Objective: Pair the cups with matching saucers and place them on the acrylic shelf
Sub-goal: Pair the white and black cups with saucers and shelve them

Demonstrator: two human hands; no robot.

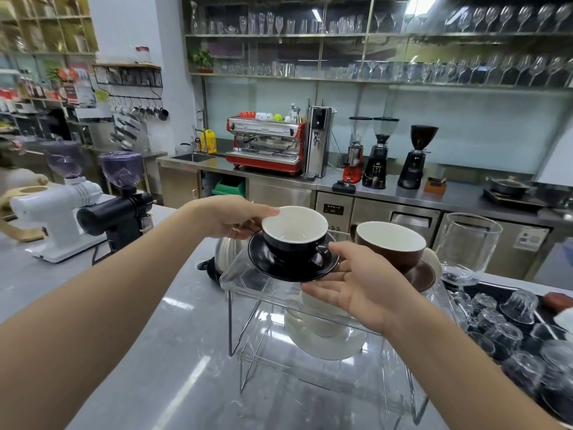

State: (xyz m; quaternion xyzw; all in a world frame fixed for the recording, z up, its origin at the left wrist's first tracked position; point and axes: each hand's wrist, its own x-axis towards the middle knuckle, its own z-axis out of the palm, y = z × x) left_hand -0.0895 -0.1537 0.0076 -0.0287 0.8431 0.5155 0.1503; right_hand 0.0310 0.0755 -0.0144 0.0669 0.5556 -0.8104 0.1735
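Observation:
A black cup (294, 240) with a white inside stands on a black saucer (263, 259) on the top level of the clear acrylic shelf (245, 282). My left hand (231, 220) holds the cup's rim and the saucer's far left edge. My right hand (350, 280) grips the saucer's near right edge, thumb by the cup's handle. To the right on the same level a brown cup (390, 245) sits on a brown saucer (423, 276). On the lower level a white cup (322, 321) rests on a white saucer (322, 346), partly hidden by my right hand.
A steel kettle (224, 251) stands just behind the shelf's left side. A tall glass vessel (468, 243) and a dark tray of several upturned glasses (521, 330) are at the right. Two grinders (93, 209) stand on the grey counter (148, 321) at the left.

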